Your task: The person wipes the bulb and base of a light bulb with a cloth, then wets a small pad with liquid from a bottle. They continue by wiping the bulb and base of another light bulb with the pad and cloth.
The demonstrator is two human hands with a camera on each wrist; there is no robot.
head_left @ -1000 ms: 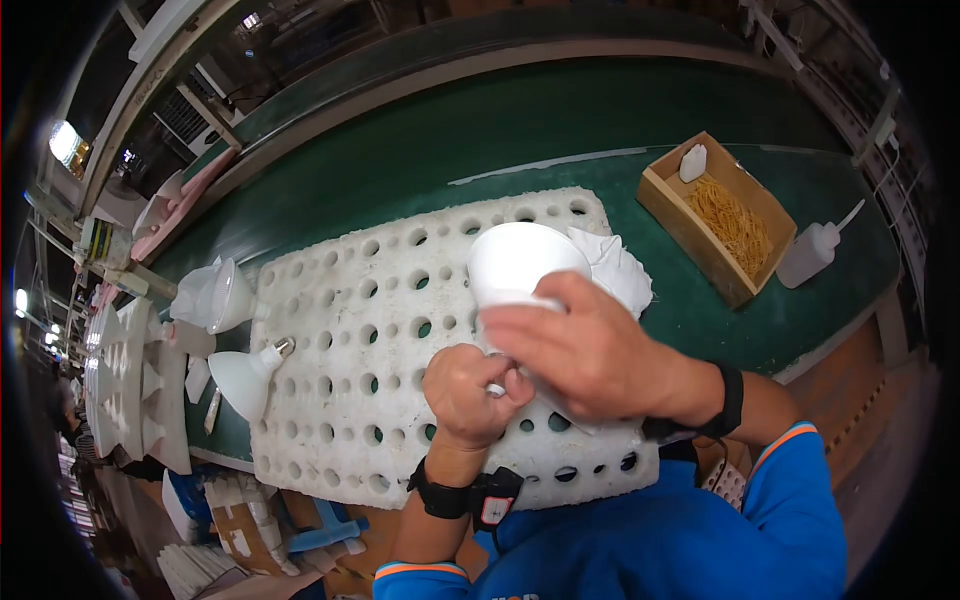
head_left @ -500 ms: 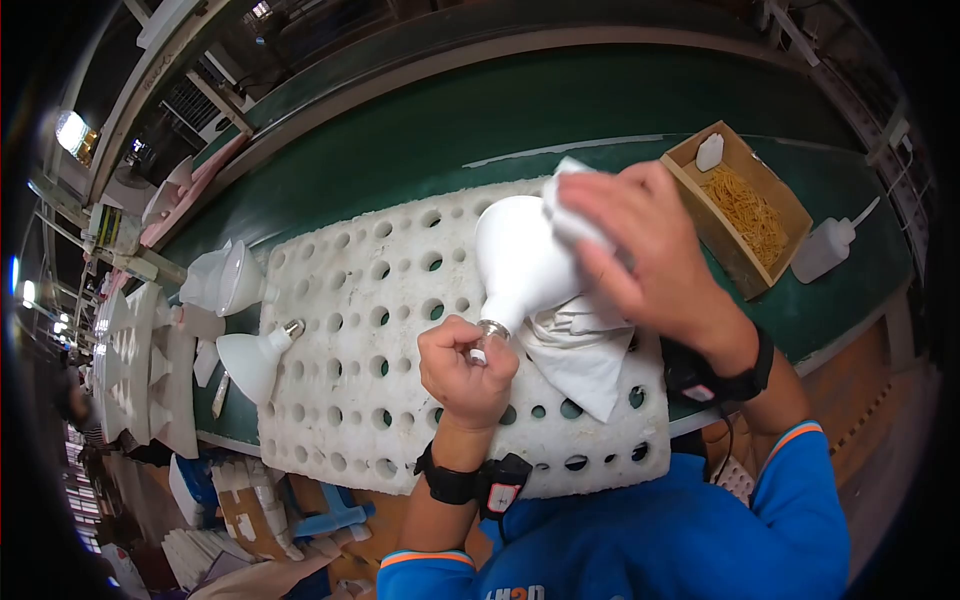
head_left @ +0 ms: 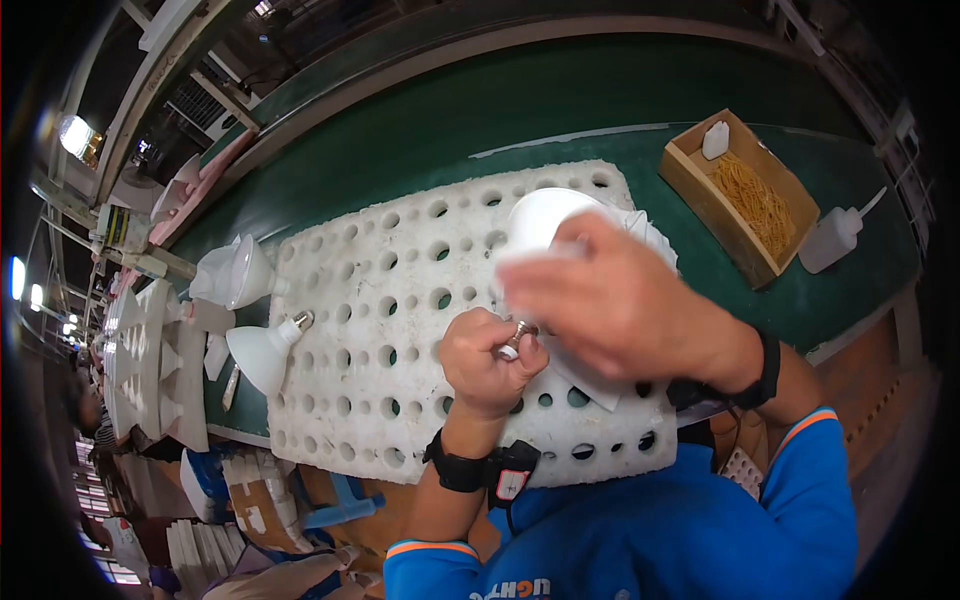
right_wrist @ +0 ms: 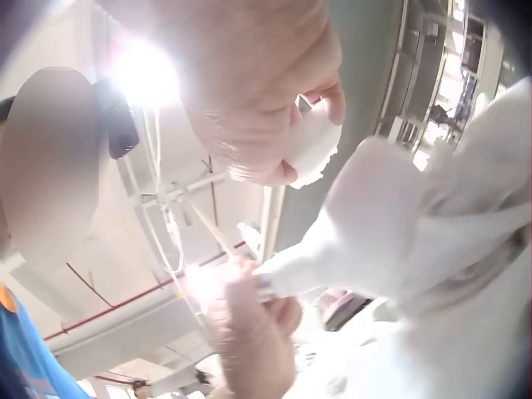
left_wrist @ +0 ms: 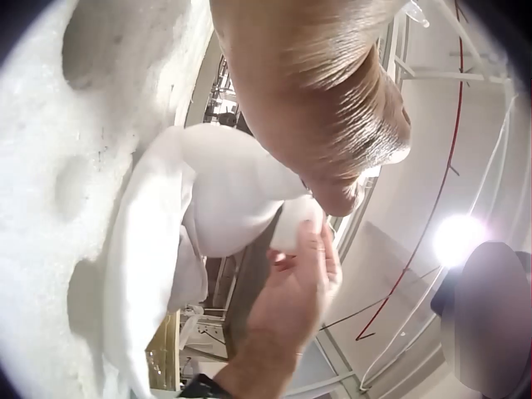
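Observation:
In the head view my left hand (head_left: pixel 485 365) grips a white reflector bulb (head_left: pixel 550 210) by its metal screw base (head_left: pixel 520 340), the wide end tilted away from me. My right hand (head_left: pixel 610 300) is blurred and crosses in front of the bulb's neck. Between its thumb and fingers it pinches a small white wad (right_wrist: pixel 316 150) with a ragged edge, seen in the right wrist view. From the left wrist, this wad (left_wrist: pixel 291 224) appears close to the neck. A white cloth (head_left: pixel 655 235) lies behind the bulb, partly hidden.
Under the work lies a white foam board (head_left: pixel 412 335) with rows of holes. Another bulb (head_left: pixel 262 358) rests at its left edge, near a wrapped bulb (head_left: pixel 250 272). At right stand a wooden box (head_left: pixel 700 210) of yellow rubber bands and a squeeze bottle (head_left: pixel 830 240).
My right hand has swung from the bulb's wide end back across its neck, where it was one second ago. My left hand keeps hold of the base.

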